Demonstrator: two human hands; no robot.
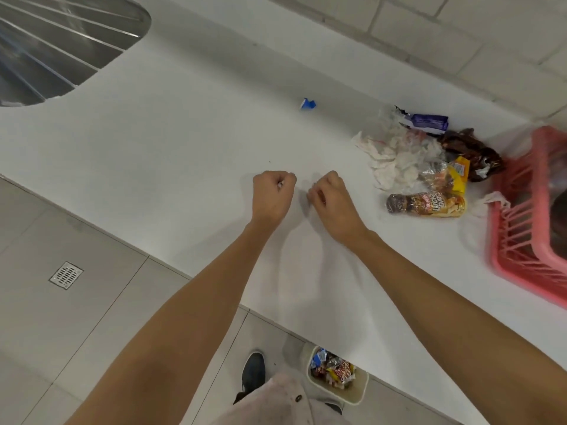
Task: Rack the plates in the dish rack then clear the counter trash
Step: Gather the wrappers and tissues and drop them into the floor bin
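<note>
My left hand (273, 191) hovers over the middle of the white counter (184, 142), fingers curled into a fist, with a small white scrap showing between thumb and fingers. Just to its right, my right hand (328, 196) has its fingers curled down, tips at the counter surface; nothing shows in it. A trash pile lies further right: crumpled clear plastic and tissue (395, 154), a purple wrapper (429, 121), a brown wrapper (472, 151), a yellow wrapper (460, 170) and a brown-orange snack wrapper (429, 205). A blue scrap (307, 104) lies alone further back. The pink dish rack (521, 240) stands at the right edge; its contents are blurred.
A small bin (359, 391) holding wrappers stands on the floor below the counter edge, beside my shoe (253, 371). The steel sink drainer (61, 41) is at the top left. A tiled wall runs behind the counter. A floor drain (66, 275) is on the left.
</note>
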